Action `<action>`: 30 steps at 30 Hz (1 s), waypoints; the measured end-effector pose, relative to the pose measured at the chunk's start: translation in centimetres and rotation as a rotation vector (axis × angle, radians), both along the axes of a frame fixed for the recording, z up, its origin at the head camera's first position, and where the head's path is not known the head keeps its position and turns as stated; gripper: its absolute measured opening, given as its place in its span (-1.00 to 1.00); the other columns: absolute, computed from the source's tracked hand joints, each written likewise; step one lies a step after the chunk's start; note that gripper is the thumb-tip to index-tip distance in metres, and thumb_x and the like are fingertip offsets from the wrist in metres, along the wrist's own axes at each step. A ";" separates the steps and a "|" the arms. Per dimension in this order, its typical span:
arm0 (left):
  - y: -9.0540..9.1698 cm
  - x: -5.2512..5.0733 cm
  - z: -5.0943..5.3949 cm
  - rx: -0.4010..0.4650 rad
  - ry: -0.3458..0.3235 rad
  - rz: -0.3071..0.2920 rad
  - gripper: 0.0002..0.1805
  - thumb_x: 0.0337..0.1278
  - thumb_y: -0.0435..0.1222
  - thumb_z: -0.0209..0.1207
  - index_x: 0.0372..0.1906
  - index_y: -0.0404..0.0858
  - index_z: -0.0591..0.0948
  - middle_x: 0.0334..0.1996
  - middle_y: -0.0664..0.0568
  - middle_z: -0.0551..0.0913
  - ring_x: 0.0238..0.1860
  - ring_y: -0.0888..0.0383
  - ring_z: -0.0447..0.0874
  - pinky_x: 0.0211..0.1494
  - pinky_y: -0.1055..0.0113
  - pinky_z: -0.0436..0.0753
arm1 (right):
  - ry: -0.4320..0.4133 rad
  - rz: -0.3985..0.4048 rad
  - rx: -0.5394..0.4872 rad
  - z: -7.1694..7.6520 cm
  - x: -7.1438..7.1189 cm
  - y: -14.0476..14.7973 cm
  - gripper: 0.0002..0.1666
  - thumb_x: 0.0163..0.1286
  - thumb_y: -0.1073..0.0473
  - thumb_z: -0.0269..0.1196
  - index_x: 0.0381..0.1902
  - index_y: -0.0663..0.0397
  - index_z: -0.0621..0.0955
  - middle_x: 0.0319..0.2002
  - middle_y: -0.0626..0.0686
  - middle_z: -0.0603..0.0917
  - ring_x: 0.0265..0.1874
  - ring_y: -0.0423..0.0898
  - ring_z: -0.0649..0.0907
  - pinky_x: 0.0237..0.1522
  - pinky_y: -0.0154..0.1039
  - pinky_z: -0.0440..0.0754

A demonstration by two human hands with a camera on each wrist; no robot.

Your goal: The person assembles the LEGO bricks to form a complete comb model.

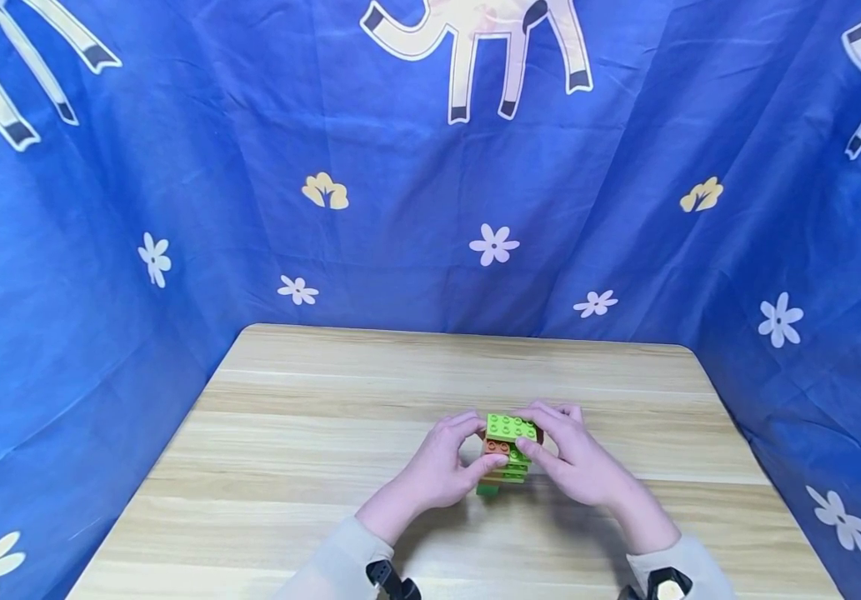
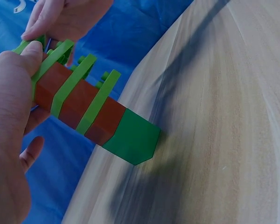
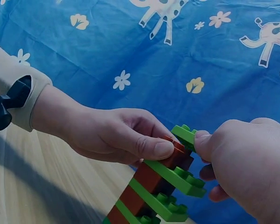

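Note:
A tower of toy building blocks (image 2: 77, 105) stands on the table, with brown blocks and light green plates alternating above a dark green base block (image 2: 133, 136). The plates stick out to the tower's right side. My left hand (image 1: 438, 467) grips the tower near its top, its thumb on the uppermost brown block (image 3: 178, 151). Between the thumb and fingers of my right hand (image 1: 576, 454) is a studded light green plate (image 1: 510, 427), held at the tower's top. Whether this plate is pressed fully onto the studs I cannot tell.
The pale wooden table (image 1: 310, 417) spreads around the tower. A blue cloth (image 1: 400, 250) with printed animals and flowers hangs along the back and both sides. Dark wrist devices (image 1: 392, 579) sit over the pale sleeves (image 1: 343, 562).

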State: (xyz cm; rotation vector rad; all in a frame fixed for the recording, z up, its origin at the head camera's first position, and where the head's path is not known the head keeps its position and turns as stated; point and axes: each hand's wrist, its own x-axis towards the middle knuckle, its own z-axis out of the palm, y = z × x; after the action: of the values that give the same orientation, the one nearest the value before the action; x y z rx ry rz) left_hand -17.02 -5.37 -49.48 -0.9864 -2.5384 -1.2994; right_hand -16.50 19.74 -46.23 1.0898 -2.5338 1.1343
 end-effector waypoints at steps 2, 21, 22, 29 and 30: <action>0.0 0.0 0.0 0.003 -0.003 0.000 -0.68 0.36 0.07 0.36 0.02 0.01 0.70 -0.07 0.40 0.66 0.04 0.29 0.62 0.24 0.10 0.54 | -0.002 0.000 0.000 0.0 0.1 0.0 -0.60 0.60 0.15 0.25 0.34 -0.13 0.59 0.10 -0.28 0.65 0.14 -0.11 0.58 0.23 0.11 0.17; -0.1 -0.1 0.1 0.023 -0.010 -0.013 -0.74 0.34 0.04 0.39 -0.05 0.03 0.69 -0.14 0.40 0.64 -0.01 0.24 0.65 0.21 0.08 0.58 | 0.032 0.019 0.014 0.3 0.7 -0.1 -0.62 0.59 0.14 0.26 0.30 -0.17 0.59 -0.01 -0.31 0.62 -0.08 -0.26 0.57 0.16 0.03 0.18; -0.1 -0.1 0.1 0.024 -0.013 -0.013 -0.74 0.34 0.04 0.39 -0.06 0.03 0.69 -0.15 0.39 0.64 -0.01 0.23 0.65 0.21 0.08 0.58 | 0.033 0.021 0.015 0.3 0.7 -0.1 -0.62 0.59 0.14 0.27 0.30 -0.17 0.60 -0.04 -0.32 0.61 -0.12 -0.27 0.56 0.14 0.02 0.18; -0.1 -0.1 0.1 0.019 -0.022 -0.009 -0.74 0.34 0.05 0.39 -0.06 0.03 0.68 -0.15 0.37 0.64 -0.02 0.20 0.65 0.20 0.08 0.59 | 0.041 0.019 0.052 0.4 0.7 -0.1 -0.63 0.60 0.10 0.26 0.30 -0.16 0.61 -0.14 -0.34 0.54 -0.24 -0.32 0.50 0.11 0.01 0.18; -0.1 -0.1 0.0 0.019 -0.021 -0.009 -0.74 0.34 0.05 0.39 -0.06 0.03 0.68 -0.16 0.36 0.64 -0.02 0.19 0.66 0.20 0.08 0.59 | 0.043 0.016 0.056 0.4 0.8 -0.1 -0.63 0.60 0.10 0.26 0.30 -0.16 0.61 -0.15 -0.34 0.53 -0.25 -0.33 0.49 0.11 0.02 0.18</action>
State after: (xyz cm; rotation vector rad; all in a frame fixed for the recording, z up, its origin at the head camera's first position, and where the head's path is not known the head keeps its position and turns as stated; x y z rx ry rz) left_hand -17.12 -5.43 -49.43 -0.9867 -2.5346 -1.3410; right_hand -15.74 19.61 -45.81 1.1371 -2.5426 1.0389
